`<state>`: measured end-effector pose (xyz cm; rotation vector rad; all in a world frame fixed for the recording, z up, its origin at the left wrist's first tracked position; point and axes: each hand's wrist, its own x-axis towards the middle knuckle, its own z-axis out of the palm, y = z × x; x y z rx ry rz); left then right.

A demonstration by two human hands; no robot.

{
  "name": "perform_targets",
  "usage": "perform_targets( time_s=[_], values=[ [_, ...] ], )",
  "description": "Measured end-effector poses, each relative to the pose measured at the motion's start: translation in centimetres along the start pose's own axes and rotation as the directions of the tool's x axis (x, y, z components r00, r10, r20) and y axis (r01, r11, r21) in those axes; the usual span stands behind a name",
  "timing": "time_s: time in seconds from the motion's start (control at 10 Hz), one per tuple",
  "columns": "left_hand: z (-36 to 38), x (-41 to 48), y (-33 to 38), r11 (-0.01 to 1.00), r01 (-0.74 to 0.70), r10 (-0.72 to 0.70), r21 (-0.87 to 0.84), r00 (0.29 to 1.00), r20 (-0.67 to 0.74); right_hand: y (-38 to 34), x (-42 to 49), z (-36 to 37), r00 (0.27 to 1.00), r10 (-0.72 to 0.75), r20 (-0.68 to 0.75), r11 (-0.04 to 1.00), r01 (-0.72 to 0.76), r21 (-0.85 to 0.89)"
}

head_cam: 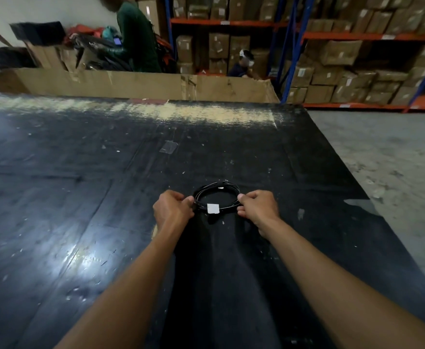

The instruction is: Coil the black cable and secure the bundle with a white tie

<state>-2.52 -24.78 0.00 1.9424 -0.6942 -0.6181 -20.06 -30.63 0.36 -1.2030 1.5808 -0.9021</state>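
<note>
You had the cable (216,197) wound into a flat ring lying on the black counter (80,197), out at arm's reach and a little right of centre. Your left hand (172,210) pinched its left side and your right hand (258,209) its right, fingers closed on the strands at both ends of the loop's wider span — that span ran left to right between your hands, with the opening facing up. A white tab (213,208) sat on the near arc; whether it was the tie already fastened or only a label, I could not tell. By the look of it the bundle was light and springy: thin strands that would want to fan out once released, so holding opposite sides with all turns gathered seemed right — and the near arc by the tab looked the natural place to cinch.
</note>
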Motion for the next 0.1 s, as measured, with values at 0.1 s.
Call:
perform_targets(
  time_s=[0.1],
  values=[
    [-1.39,-2.63,-1.03,0.997,-0.07,0.07,0.023,0.997,0.02,0.85,-1.1,-0.77,0.999,-0.046,-0.012,0.998,0.046,-0.033]
  ],
)
